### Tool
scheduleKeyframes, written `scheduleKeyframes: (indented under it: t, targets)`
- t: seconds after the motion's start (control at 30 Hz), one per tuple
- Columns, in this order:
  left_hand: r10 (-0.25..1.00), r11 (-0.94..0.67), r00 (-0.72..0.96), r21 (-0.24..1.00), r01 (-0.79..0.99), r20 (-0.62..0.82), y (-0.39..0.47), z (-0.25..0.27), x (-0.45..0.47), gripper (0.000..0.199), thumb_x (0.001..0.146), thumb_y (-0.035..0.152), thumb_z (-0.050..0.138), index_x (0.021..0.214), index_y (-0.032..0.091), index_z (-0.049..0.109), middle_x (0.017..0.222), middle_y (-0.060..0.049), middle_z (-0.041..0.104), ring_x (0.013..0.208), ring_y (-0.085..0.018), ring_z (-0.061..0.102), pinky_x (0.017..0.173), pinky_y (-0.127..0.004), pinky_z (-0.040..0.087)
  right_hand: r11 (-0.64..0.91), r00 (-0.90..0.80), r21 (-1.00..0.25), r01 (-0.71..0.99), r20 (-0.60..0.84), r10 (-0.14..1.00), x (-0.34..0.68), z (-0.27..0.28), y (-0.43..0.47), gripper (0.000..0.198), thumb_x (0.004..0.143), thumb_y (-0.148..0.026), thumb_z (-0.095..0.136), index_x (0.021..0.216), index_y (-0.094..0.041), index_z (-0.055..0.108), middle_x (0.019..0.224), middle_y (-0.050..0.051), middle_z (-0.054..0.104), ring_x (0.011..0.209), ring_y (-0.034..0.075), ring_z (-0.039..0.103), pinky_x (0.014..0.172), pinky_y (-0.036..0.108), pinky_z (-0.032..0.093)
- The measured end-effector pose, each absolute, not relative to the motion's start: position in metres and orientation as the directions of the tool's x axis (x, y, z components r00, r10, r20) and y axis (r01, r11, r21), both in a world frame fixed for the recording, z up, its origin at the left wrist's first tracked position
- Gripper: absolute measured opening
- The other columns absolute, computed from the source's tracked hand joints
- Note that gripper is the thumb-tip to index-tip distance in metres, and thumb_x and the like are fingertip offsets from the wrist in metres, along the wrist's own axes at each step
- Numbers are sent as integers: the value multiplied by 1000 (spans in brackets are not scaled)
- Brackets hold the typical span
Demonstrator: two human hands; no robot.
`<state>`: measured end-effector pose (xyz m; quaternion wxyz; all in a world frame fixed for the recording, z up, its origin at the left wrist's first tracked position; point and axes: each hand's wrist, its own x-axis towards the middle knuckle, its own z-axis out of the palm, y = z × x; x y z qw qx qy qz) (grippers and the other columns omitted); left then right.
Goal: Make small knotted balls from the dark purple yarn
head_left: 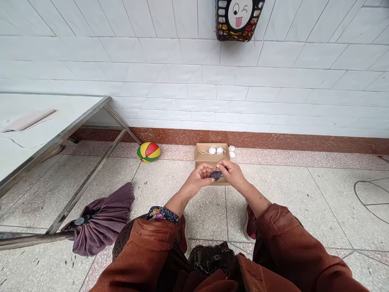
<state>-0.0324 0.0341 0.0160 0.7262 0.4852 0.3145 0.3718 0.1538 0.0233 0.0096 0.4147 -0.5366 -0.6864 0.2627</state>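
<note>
Between the thumb and fingers of my left hand [198,178] sits a small dark blue-grey ball of yarn [216,175]. My right hand [233,174] is closed at the fingertips on a dark strand of that yarn, just right of and above the ball. Both hands are over the front part of an open brown cardboard box [200,154] on the floor. White yarn balls [212,150] with loose strands lie in the back part of the box. Beside its right edge are small white balls [232,151].
A red, yellow and green ball [148,152] lies by the wall. To the left stands a metal-framed table [73,107], with a gathered purple cloth [103,221] near its leg. A black basket [238,30] hangs on the tiled wall. A dark wire hoop [356,190] is at right.
</note>
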Motion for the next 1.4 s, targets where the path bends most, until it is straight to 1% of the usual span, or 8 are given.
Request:
scheduleKeyframes:
  t: [0.2,0.37,0.57,0.7,0.8,0.97,1.17,1.4]
  targets:
    - [916,328,367,829,-453,-162,41,8,-33,38,64,21,82,98,18,64,98,-4,68,82,-13,61,75,-27,47,399,-303,-672,624,263,916,139,-1,15,17,97,-24,48,88,-20,61,78,1,64,72,16,59,65,25,41]
    - [962,203,234,945,-258,-142,47,2,-31,35,61,19,81,91,16,64,88,-1,68,80,-12,61,76,-26,45,528,-438,-617,584,309,844,137,15,6,16,99,-24,48,92,-20,62,85,3,67,77,16,61,71,26,44]
    - [879,174,461,982,-78,-120,39,9,-35,31,63,18,79,90,17,63,86,0,66,78,-12,59,75,-27,45,512,-309,-692,509,408,859,150,29,12,19,98,-30,52,89,-21,66,82,3,67,78,16,62,73,27,46]
    - [795,277,600,935,-222,-93,31,13,-37,35,65,15,80,96,19,63,93,-2,67,85,-14,60,75,-26,44,442,-193,-718,537,406,893,154,19,16,18,97,-27,53,85,-21,65,80,3,66,78,16,61,73,27,46]
    - [815,363,570,855,-370,-100,29,14,-38,45,65,14,81,106,20,63,101,-4,67,90,-14,61,75,-25,46,375,-166,-726,576,345,924,149,7,12,16,97,-22,51,87,-20,63,78,2,65,75,16,60,71,27,45]
    - [882,363,452,807,-465,-136,30,13,-37,38,65,16,81,100,18,67,97,-3,67,79,-11,60,77,-27,47,423,-291,-680,599,307,906,135,-7,-12,16,99,-23,46,92,-20,60,85,3,64,80,17,61,74,27,47]
    - [930,253,334,927,-277,-154,26,10,-39,33,62,17,79,92,16,66,91,-2,67,80,-12,58,78,-27,43,550,-423,-539,638,352,835,128,8,-43,19,101,-27,46,96,-20,62,87,4,64,78,17,61,71,27,48]
    - [867,159,494,975,-157,-62,13,13,-45,42,64,17,79,102,19,60,91,0,66,84,-14,60,81,-28,43,575,-339,-559,598,474,813,141,38,-16,21,100,-32,48,100,-21,67,87,5,64,78,16,61,72,27,48]
